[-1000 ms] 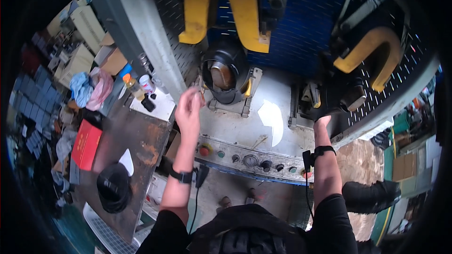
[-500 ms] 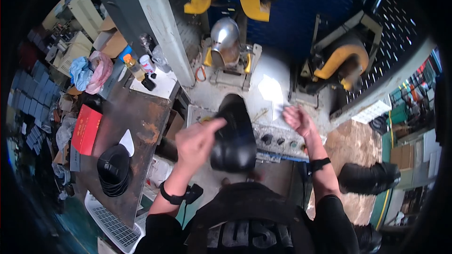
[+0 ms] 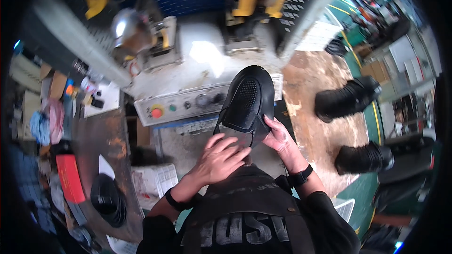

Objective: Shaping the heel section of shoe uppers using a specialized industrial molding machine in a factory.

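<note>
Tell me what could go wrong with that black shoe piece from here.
Slip: the right hand holds the black shoe piece near its lower edge, and whether the left hand supports it is unclear, so a loosened grip might drop it.

Bump: the piece overlaps the control panel in this view; if truly close, it could knock a dark knob.

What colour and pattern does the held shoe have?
The shoe is black, with a dotted texture on its middle panel; best seen in the head view.

A smooth, leather-like black shoe upper (image 3: 247, 101), a glossy silver domed metal form (image 3: 125, 29) and a rough brown wooden board (image 3: 316, 136) are seen.
</note>
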### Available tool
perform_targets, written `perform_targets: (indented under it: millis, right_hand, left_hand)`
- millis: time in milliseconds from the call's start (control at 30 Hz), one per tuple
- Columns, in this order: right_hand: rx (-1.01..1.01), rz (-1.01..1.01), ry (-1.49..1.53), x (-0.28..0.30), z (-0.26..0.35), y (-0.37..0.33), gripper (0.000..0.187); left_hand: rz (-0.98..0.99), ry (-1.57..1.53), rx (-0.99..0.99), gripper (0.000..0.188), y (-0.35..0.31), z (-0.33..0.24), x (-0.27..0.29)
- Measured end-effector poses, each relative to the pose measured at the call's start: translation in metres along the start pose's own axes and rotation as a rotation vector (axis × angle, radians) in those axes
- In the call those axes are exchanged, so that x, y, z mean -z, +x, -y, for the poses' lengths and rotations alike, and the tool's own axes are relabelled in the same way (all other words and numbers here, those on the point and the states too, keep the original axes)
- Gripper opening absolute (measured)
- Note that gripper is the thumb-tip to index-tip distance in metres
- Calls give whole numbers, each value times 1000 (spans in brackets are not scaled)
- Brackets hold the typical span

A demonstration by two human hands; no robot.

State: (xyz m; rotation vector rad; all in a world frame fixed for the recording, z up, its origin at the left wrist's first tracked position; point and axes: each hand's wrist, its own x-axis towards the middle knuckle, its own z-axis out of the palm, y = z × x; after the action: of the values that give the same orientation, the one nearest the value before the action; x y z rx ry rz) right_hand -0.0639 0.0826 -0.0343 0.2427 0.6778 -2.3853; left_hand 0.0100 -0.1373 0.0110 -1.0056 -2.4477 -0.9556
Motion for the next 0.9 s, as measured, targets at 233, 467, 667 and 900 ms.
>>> perform_targets:
  millis: [233,467,667,900]
  right_hand:
    - [367,0,11,62,67,-137,38]
    - [1043,-261,-166,107,159,-382,34]
    - [1477,-467,-194,173,179,-527,53]
    - [1177,-754,169,268,55,-533,48]
  left_hand:
    - [113,-98,-233,29,55,-54,-85]
    - [137,-450,-678,36,200,-206,-211]
    - [156,-609,-868,40,329,-355,-329]
    - [345,-554,-719,41,402,-415,-487]
